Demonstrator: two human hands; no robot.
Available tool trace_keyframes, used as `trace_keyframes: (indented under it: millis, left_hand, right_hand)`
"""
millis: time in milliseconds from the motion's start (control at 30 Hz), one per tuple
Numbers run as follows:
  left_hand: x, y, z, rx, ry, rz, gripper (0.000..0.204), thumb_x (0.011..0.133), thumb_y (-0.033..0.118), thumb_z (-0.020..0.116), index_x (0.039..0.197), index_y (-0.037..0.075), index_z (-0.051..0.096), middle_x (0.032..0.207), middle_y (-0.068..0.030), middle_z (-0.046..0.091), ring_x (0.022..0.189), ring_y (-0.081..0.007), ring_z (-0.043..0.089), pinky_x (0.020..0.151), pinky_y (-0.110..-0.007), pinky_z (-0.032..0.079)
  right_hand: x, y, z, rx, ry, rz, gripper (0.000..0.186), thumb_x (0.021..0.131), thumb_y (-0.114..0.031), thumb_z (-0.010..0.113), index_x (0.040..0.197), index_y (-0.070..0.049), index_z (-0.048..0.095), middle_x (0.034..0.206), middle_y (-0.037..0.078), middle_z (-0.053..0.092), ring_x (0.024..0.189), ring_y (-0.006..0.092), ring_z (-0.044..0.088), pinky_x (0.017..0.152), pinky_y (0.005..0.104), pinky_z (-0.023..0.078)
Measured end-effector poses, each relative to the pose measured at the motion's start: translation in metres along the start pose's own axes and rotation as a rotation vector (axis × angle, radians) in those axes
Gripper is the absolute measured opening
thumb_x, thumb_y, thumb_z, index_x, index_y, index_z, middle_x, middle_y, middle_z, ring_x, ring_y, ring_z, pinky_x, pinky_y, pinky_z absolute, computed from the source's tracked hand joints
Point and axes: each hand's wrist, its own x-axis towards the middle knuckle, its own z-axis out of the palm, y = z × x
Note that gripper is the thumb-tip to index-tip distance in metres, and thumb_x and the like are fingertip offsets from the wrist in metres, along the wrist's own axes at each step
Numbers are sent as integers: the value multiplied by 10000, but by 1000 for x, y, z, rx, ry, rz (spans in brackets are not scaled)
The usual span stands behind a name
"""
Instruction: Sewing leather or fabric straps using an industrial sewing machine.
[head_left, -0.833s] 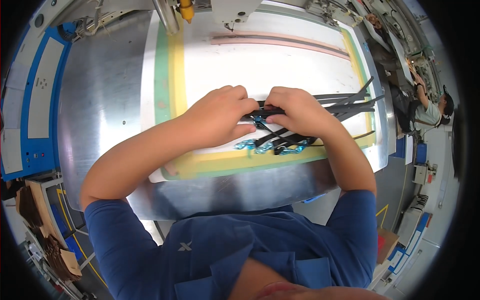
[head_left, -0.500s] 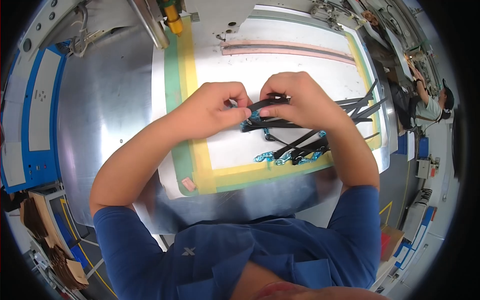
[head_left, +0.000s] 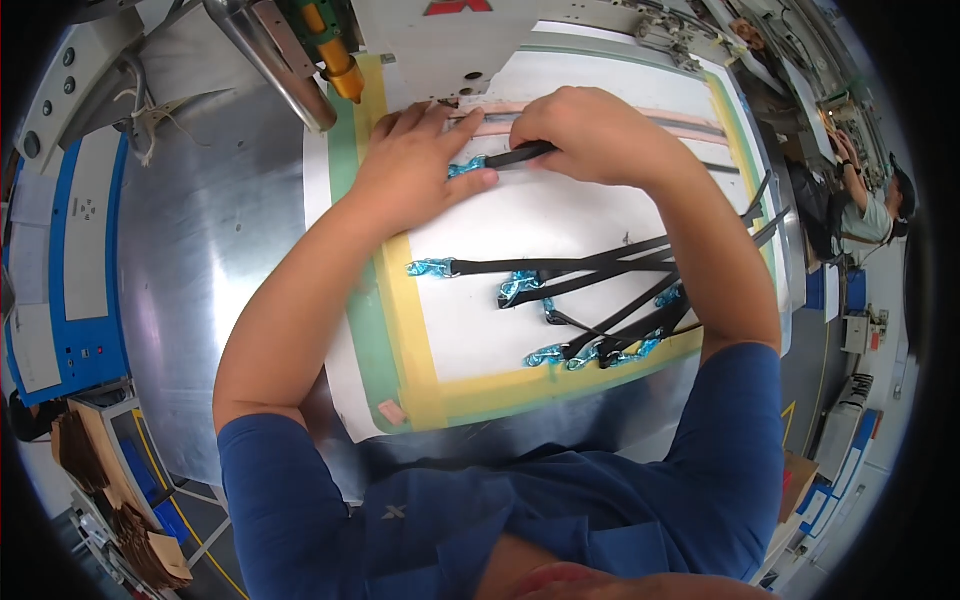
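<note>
My right hand (head_left: 590,135) pinches a black strap (head_left: 515,156) near its end, over the white board (head_left: 560,215). A buckle or clip in shiny blue wrapping (head_left: 466,168) sits at that strap's left end. My left hand (head_left: 415,165) lies with fingers spread at the board's upper left, its thumb and forefinger on either side of the blue-wrapped piece. Below my hands, another black strap (head_left: 520,267) lies straight, with a blue-wrapped end (head_left: 432,267). Several more straps (head_left: 625,333) with blue-wrapped ends cross each other at the lower right, partly hidden by my right forearm.
Yellow tape (head_left: 408,330) and green tape edge the board. A pink-edged slot (head_left: 675,127) runs along its far side. Above hang a yellow-tipped machine part (head_left: 345,78) and a metal tube (head_left: 275,65). A blue control box (head_left: 75,260) stands left. Another person (head_left: 865,205) sits far right.
Both hands have moved farther away toward the slot, with a strap in the right. My left hand has gone from pinching to spread. One strap now lies straight, apart from the pile.
</note>
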Motion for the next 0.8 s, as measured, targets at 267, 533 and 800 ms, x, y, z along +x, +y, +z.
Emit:
trace_keyframes:
  millis: [267,533,800]
  left_hand:
    - [-4,0,-22,157,-138,-217,448,929,339,711,1266,45,696,1278,-144,688,1211,-343,624,1067,-475,461]
    - [1,-1,-3,-90,4,-59,357,931,150,712,1276,58,700,1281,-120,689,1164,-332,645,1008,-416,522]
    - [5,-7,-1,-18,8,-57,324,936,6,642,1237,88,730,1208,-100,721,1119,-334,663,967,-411,549]
  right_hand:
    - [22,22,42,-74,262,1,251,834,-109,751,1082,-147,744,1029,50,708,942,290,708,791,413,568]
    - [25,36,65,61,393,-75,305,821,-49,685,1091,-175,752,988,28,687,916,283,701,751,420,559]
    - [29,35,60,52,314,-5,352,823,10,638,1088,-172,781,1030,36,703,951,300,702,796,426,559]
